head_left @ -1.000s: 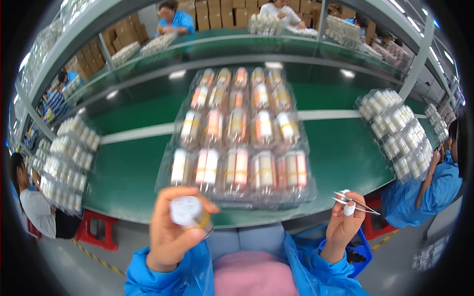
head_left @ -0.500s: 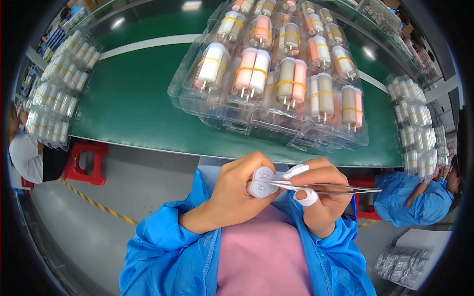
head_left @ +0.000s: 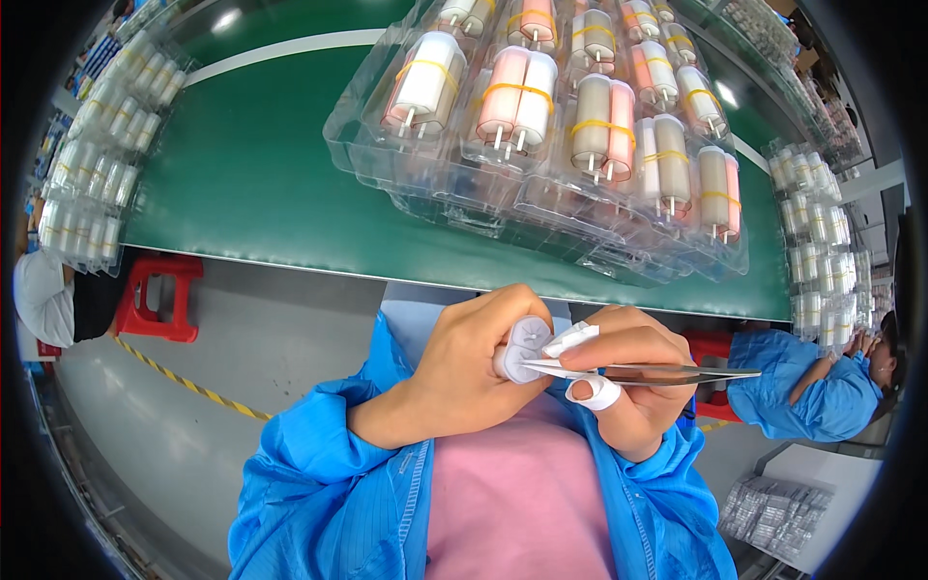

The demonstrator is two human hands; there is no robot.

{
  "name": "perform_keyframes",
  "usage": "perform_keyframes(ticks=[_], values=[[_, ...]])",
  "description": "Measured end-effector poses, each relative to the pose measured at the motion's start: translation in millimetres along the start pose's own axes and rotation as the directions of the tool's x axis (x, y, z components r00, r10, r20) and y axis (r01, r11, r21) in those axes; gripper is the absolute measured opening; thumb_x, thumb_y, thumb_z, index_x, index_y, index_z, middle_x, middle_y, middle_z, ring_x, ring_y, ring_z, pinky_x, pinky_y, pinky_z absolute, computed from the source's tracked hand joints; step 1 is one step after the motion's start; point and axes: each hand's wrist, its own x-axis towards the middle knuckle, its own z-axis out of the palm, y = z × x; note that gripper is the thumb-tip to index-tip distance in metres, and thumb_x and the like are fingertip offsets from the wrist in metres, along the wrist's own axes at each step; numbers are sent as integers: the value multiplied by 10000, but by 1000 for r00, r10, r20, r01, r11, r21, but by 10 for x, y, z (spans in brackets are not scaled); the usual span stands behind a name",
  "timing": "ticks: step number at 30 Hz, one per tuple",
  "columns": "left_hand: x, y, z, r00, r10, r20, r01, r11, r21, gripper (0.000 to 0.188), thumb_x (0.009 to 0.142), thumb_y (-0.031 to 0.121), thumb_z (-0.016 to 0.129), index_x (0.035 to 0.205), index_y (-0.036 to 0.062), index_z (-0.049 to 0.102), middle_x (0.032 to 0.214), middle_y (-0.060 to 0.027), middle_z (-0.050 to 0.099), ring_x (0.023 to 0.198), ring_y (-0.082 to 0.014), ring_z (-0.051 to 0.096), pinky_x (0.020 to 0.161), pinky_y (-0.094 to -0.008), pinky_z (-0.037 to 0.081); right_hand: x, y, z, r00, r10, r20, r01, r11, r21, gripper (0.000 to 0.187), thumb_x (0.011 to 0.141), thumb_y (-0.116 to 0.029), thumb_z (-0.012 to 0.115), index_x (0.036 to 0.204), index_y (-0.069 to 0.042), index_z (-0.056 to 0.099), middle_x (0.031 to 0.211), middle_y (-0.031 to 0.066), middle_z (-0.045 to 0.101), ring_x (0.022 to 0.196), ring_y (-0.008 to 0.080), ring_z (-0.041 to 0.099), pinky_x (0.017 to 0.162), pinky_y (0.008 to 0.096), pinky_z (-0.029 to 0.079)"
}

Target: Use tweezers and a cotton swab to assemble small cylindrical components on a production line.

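Closed around a pale white-grey double-cylinder part [head_left: 529,338], my left hand [head_left: 454,365] holds it in front of my chest with its two round ends facing up. A pair of metal tweezers [head_left: 681,373] is pinched in my right hand [head_left: 638,387]. The tweezers' narrow tips reach the lower of the two round ends; whether they grip anything there is too small to tell. White wrapping [head_left: 597,393] covers part of my right thumb, and another white wrap is on a finger of that hand. My left fingers hide the part's body.
On the green table [head_left: 242,184], stacked clear plastic trays [head_left: 435,184] hold several banded pairs of white, pink and grey cylinders. More filled trays stand at the left [head_left: 82,208] and right [head_left: 817,251]. A red stool [head_left: 159,300] is at left; a person in blue [head_left: 788,387] sits at right.
The double-cylinder part has turned slightly in my left hand. The tweezers' tips have shifted from near the join of the round ends onto the lower one. The view has shifted a little.
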Motion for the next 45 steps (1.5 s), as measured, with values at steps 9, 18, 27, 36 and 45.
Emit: perform_keyframes(ticks=[9,18,27,36,45], values=[[-20,-24,-3,1000,12,6,-12,1000,5,305,646,5,742,856,32,524,759,-111,551,661,-288,577,555,-354,430,-8,8,25,1000,-13,-11,12,999,-36,162,697,-19,755,854,-13,718,815,114,699,691,189,680,598,266,534],[-30,-27,-11,1000,15,10,-15,1000,17,308,649,11,750,860,38,527,758,-110,553,664,-291,578,558,-356,431,-22,-8,28,1000,-10,-2,10,998,-59,169,699,-26,764,861,-14,717,815,118,699,700,190,685,609,261,540],[-49,-24,-13,1000,-2,16,3,1000,-20,314,647,10,753,860,36,524,759,-110,553,666,-284,581,556,-352,433,-34,-15,49,1000,2,-23,-3,999,-36,178,680,-21,775,850,-16,725,827,116,702,706,195,684,610,261,537],[-73,-121,26,996,82,-16,-81,995,49,302,678,32,779,858,29,536,735,-63,548,616,-148,537,535,-276,400,-41,-38,65,1000,-3,19,5,993,-114,171,664,-21,780,826,-29,726,808,103,693,662,204,661,579,273,519],[-69,-135,8,979,200,-46,-185,958,220,292,692,75,776,849,30,533,719,-89,528,598,-218,536,519,-307,409,7,-83,68,996,-35,82,50,982,-182,197,649,-34,781,833,-29,710,785,102,676,638,220,645,555,288,510]])
